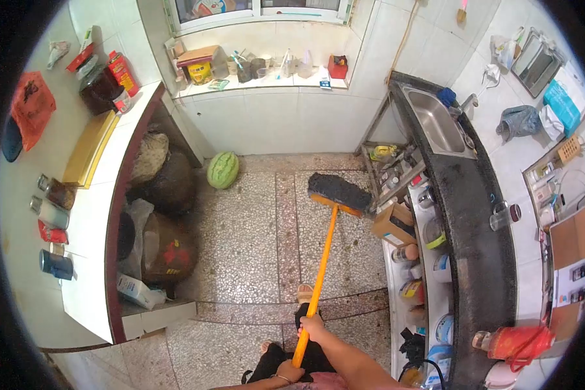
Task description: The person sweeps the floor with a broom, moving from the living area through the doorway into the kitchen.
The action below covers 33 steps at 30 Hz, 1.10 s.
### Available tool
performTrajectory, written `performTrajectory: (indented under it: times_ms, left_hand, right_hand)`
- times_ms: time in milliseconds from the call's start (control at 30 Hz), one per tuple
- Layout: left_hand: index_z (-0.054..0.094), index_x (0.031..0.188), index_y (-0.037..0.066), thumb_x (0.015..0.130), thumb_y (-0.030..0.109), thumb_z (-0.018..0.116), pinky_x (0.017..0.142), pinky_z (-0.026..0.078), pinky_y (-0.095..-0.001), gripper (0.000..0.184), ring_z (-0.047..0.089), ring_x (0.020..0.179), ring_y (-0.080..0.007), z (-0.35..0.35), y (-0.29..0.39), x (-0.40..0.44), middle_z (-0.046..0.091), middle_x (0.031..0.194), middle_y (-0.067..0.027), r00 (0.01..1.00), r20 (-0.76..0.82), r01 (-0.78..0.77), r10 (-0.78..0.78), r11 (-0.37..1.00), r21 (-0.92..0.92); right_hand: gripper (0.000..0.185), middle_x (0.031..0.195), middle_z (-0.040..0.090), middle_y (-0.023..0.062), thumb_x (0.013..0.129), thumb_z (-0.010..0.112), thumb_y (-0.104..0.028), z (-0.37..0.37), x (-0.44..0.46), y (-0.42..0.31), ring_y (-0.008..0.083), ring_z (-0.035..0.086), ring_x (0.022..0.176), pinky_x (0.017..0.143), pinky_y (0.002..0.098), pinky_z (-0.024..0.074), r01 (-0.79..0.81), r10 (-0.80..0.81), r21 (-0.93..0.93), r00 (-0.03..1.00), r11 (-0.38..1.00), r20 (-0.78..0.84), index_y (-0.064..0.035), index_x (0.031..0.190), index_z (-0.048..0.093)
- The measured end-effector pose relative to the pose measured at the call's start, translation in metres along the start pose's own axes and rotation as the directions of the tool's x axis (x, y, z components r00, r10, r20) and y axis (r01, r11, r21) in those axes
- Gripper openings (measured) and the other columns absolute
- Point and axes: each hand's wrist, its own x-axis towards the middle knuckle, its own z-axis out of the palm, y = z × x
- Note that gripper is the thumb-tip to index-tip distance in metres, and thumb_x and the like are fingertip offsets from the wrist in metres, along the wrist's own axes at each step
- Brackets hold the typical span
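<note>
A broom with a long orange handle (324, 260) slants from my body toward the far floor. Its wide head of dark bristles (339, 190) rests on the speckled floor, close to the foot of the right-hand shelves. My right hand (314, 327) is wrapped around the lower part of the handle as seen here. Near the handle's end, at my waist, the fingers of my left hand (290, 371) close around it. A green watermelon (223, 170) lies on the floor by the far wall, left of the broom head.
Along the right runs a dark counter (478, 240) with a steel sink (432, 120); packed shelves and a cardboard box (394, 224) sit below. Large dark jars (169, 244) stand under the white left counter (88, 253). Cups and boxes line the window ledge (266, 83).
</note>
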Motion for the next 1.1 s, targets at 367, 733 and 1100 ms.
performTrajectory:
  times_ms: [367, 733, 1100]
  left_hand:
    - [0.052, 0.078, -0.001, 0.061, 0.022, 0.057, 0.054, 0.045, -0.0400, 0.029, 0.057, 0.061, -0.0325, -0.060, 0.174, 0.099, 0.056, 0.064, -0.0172, 0.991, -0.054, -0.126, 0.125, 0.992, -0.011]
    - [0.039, 0.077, 0.006, 0.070, 0.007, 0.055, 0.030, 0.030, -0.0250, 0.018, 0.039, 0.035, -0.0136, -0.070, 0.311, 0.127, 0.040, 0.049, -0.0029, 0.907, 0.406, 0.251, 0.110, 0.632, -0.733]
    - [0.044, 0.076, 0.007, 0.065, 0.011, 0.059, 0.028, 0.026, -0.0244, 0.019, 0.038, 0.033, -0.0105, -0.084, 0.086, 0.010, 0.039, 0.044, -0.0002, 0.965, 0.264, 0.197, -0.005, 0.680, -0.706]
  right_hand:
    - [0.015, 0.060, 0.043, 0.0099, 0.073, 0.047, -0.006, -0.037, 0.080, -0.189, 0.0226, 0.048, 0.046, 0.043, 0.0393, 0.0454, 0.054, -0.052, -0.066, 0.998, 0.996, 0.028, 0.0002, 0.085, 0.040]
    - [0.010, 0.051, 0.040, 0.0070, 0.070, 0.051, -0.007, -0.107, 0.107, -0.297, 0.0210, 0.042, 0.039, 0.039, 0.0376, 0.0417, 0.114, -0.115, -0.118, 0.993, 0.987, -0.004, -0.0041, 0.068, 0.042]
    - [0.015, 0.055, 0.043, 0.0111, 0.072, 0.047, -0.006, 0.013, 0.048, -0.079, 0.0257, 0.048, 0.042, 0.039, 0.0388, 0.0444, 0.114, -0.126, 0.114, 0.987, 0.987, 0.103, 0.0009, 0.083, 0.038]
